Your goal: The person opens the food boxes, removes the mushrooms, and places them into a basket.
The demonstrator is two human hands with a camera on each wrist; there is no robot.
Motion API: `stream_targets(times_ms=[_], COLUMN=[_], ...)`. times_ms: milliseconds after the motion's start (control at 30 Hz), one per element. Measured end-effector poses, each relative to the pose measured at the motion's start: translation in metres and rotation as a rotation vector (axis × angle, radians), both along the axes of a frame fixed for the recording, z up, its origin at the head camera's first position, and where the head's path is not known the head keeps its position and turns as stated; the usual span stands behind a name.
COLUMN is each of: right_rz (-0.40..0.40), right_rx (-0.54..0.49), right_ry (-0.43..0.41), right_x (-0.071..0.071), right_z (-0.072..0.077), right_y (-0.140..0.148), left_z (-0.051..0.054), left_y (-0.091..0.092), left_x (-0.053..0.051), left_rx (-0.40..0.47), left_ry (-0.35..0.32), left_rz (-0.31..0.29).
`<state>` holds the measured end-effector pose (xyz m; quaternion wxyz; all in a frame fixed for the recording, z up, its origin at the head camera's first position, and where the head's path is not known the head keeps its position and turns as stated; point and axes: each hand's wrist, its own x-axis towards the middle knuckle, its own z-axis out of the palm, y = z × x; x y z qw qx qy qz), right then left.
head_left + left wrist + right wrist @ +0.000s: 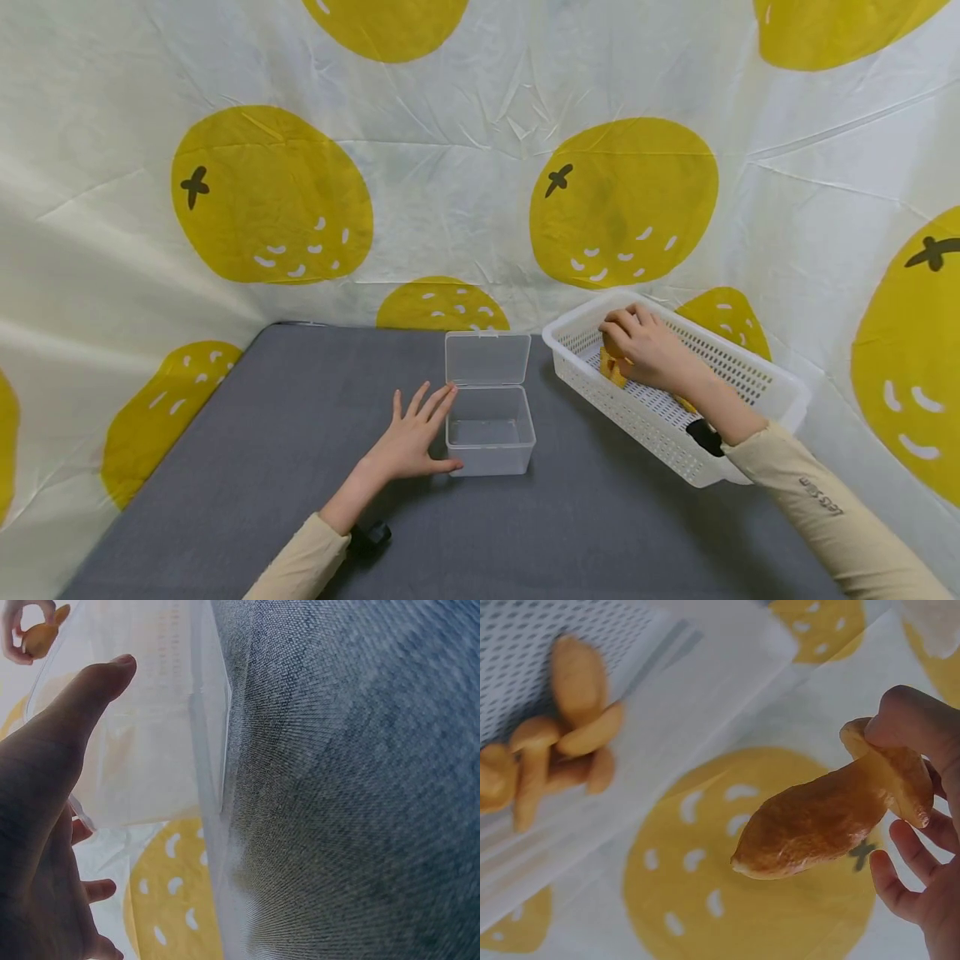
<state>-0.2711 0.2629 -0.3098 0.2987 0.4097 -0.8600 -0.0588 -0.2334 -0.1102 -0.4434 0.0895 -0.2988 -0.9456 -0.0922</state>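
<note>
My right hand, raised over the far-left part of a white perforated basket, pinches a brown mushroom by its cap, thumb on one side and fingers on the other. The thick stem points away from the hand. Several more mushrooms lie in the basket. My left hand is at the left side of a clear plastic box, fingers spread and thumb near the front corner. Whether it touches the box is hard to tell. The box's hinged lid stands up at the back.
A dark grey cloth covers the table. Behind it hangs a white curtain printed with yellow fruit. The basket stands at an angle to the right of the box, close to the curtain.
</note>
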Motion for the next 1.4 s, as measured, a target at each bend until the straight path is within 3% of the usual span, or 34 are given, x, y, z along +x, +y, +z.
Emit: stream_targets(times_ms=[333,600,733,867,967,1133,1400], right_rz=[-0.103,-0.179,-0.176,-0.121,-0.126,-0.243,-0.291], right_rx=[0.045,0.196,0.247,0.239,0.239,0.313,0.290], right_ry=[-0.032,-0.018,0.002,0.005,-0.031,-0.113,-0.184], right_x=[-0.012,-0.018,-0.023,-0.028,-0.029,-0.029,-0.028], right_z=[-0.012,-0.028,-0.037,-0.046,-0.050,-0.055,-0.054], right_y=[0.031,0.048,0.054,0.060,0.063,0.066,0.068], left_z=[-0.001,-0.002,-0.001,0.000,0.000,0.000,-0.002], left_y=[0.000,0.001,0.001,0.001,0.001,0.001,0.000], left_x=[0.001,0.002,0.003,0.003,0.003,0.003,0.002], left_rx=[-0.004,0.008,0.019,0.020,0.018,0.018,0.020], left_ry=[0.005,0.006,0.019,0.017,0.007,-0.003,-0.005], left_rz=[-0.003,-0.005,-0.005,-0.007,-0.010,-0.010,-0.011])
